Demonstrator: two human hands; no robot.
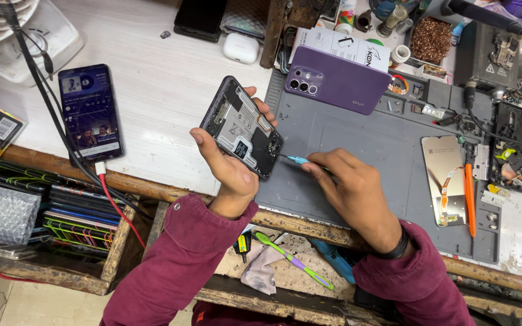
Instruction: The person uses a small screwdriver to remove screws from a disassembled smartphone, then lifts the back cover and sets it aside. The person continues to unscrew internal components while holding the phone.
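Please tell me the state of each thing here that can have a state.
opened phone: back cover off, held tilted by left hand
screwdriver: in right hand, tip at phone's edge
black phone: screen lit, cable plugged
purple back cover: detached, lying flat
earbud case: closed

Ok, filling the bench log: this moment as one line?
left hand: holds opened phone | right hand: screwdriver tip at phone | grey mat beneath
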